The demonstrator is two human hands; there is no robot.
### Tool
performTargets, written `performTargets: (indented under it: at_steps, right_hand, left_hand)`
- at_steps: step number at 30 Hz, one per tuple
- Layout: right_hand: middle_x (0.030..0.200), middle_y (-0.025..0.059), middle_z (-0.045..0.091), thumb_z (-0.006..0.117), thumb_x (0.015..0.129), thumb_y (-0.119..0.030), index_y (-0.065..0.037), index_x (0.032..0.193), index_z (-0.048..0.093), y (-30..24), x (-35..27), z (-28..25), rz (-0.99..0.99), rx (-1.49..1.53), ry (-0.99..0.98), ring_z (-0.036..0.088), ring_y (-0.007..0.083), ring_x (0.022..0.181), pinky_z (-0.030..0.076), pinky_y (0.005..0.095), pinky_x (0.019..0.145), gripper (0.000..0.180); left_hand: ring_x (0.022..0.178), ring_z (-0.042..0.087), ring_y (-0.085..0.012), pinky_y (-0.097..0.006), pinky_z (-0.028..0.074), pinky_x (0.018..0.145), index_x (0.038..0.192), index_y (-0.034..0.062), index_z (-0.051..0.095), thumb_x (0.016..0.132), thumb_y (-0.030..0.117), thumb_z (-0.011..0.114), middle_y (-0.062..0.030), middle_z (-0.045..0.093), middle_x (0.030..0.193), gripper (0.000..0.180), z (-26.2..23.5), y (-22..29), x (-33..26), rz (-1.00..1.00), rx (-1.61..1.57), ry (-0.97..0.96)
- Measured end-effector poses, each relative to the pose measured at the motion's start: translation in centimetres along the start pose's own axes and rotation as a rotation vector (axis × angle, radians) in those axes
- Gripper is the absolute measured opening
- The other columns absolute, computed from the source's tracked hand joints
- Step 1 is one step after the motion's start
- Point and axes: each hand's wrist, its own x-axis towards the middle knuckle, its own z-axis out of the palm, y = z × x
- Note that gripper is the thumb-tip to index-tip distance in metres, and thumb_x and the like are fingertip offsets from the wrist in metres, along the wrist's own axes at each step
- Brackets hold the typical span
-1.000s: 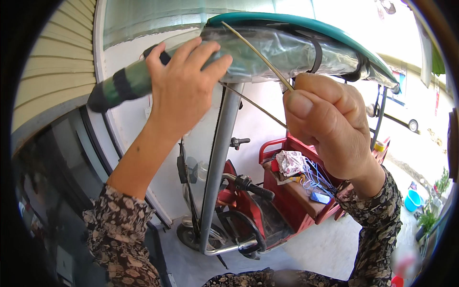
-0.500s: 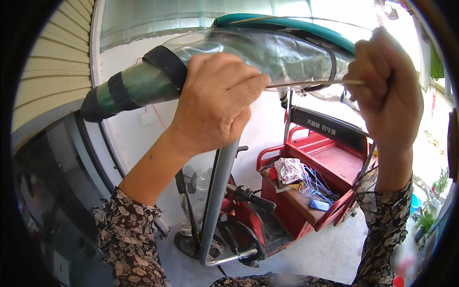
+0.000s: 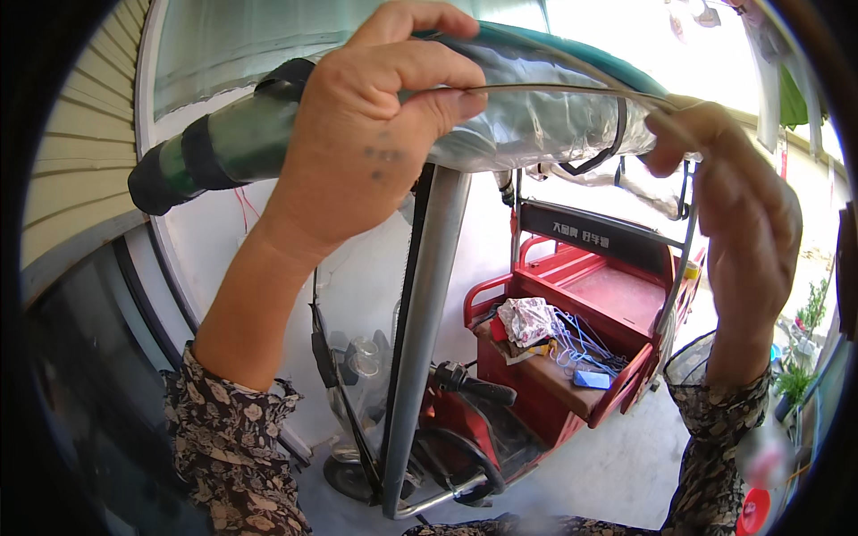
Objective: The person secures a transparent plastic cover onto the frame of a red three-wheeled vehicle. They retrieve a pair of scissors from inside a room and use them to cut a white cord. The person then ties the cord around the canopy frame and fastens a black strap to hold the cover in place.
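Note:
My left hand (image 3: 362,125) is raised to the upper middle, pinching a thin tan cord (image 3: 559,87) between thumb and forefinger; its other fingers are bent above. At the upper right, my right hand (image 3: 746,192), partly blurred, has its bent fingers on the cord's other end. A second strand slants above the first. Just behind the cord is a rolled clear plastic sheet (image 3: 527,129) with green-tinted ends and black bands, one a black strap (image 3: 622,129) near my right hand. Above the roll curves a teal canopy edge (image 3: 590,58).
A grey metal post (image 3: 427,295) rises to the roll from a red cargo tricycle (image 3: 617,290). On its seat lie a patterned cloth (image 3: 527,320), blue hangers (image 3: 572,339) and a blue phone-like object (image 3: 592,380). A white wall and dark doorway stand left; potted plants (image 3: 794,384) stand right.
Both hands have shifted: the left one up and slightly left, the right one lower with its fist loosened. The cord now runs higher, bowed rather than straight. The view has shifted a little.

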Motion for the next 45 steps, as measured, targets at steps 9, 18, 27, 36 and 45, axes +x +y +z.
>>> performTargets:
  at_steps: [9, 18, 27, 36, 45]
  right_hand:
    - [0.117, 0.0164, 0.060, 0.047, 0.088, -0.021, -0.004, 0.075, 0.058, -0.2, -1.4, 1.2, -0.120, -0.338, 0.042, 0.049, 0.0283, 0.121, 0.034, 0.0457, 0.103, 0.024]
    - [0.113, 0.0107, 0.062, 0.051, 0.090, -0.024, -0.003, 0.078, 0.061, 2.4, -2.0, 2.3, -0.086, -0.193, 0.099, 0.055, 0.0149, 0.095, 0.043, 0.0282, 0.076, 0.027]
    - [0.104, 0.0075, 0.062, 0.056, 0.089, -0.019, 0.003, 0.094, 0.064, 2.2, -1.2, 2.5, 0.050, 0.045, 0.151, 0.051, 0.0084, 0.077, 0.042, 0.0237, 0.068, 0.024]
    - [0.111, 0.0162, 0.061, 0.054, 0.089, -0.024, 0.001, 0.081, 0.061, -0.2, 0.4, 2.6, -0.243, 0.055, 0.049, 0.060, 0.0171, 0.088, 0.050, 0.0291, 0.075, 0.027]
    - [0.098, 0.0227, 0.061, 0.069, 0.079, -0.025, 0.000, 0.065, 0.056, -1.9, 0.2, 7.2, -0.438, 0.102, -0.184, 0.064, 0.0263, 0.077, 0.053, 0.0332, 0.063, 0.032]
  left_hand:
    - [0.072, 0.052, -0.0070, -0.019, 0.043, 0.063, 0.090, -0.0019, 0.064, 0.085, -0.002, 0.062, -0.0007, 0.058, 0.079, 0.005, -0.4, 0.4, 0.0, -0.020, 0.077, -0.044]
    - [0.061, 0.044, -0.0040, -0.017, 0.037, 0.055, 0.089, 0.0018, 0.066, 0.088, 0.007, 0.062, 0.0018, 0.057, 0.073, 0.007, -0.3, 0.5, -0.6, -0.222, -0.050, -0.028]
    - [0.057, 0.041, -0.0020, -0.016, 0.032, 0.051, 0.087, 0.0024, 0.066, 0.091, 0.013, 0.059, 0.0028, 0.052, 0.070, 0.013, -1.7, -0.3, 0.4, -0.072, 0.051, -0.140]
    - [0.059, 0.049, -0.0030, -0.016, 0.041, 0.056, 0.091, 0.0011, 0.066, 0.089, 0.014, 0.062, -0.0012, 0.060, 0.070, 0.014, -3.2, -0.1, 1.2, -0.395, -0.390, -0.250]
    - [0.073, 0.054, -0.0072, -0.021, 0.047, 0.072, 0.087, 0.0020, 0.065, 0.081, 0.006, 0.067, -0.0021, 0.060, 0.084, 0.008, -3.8, -0.6, 1.2, -0.391, -0.523, -0.380]
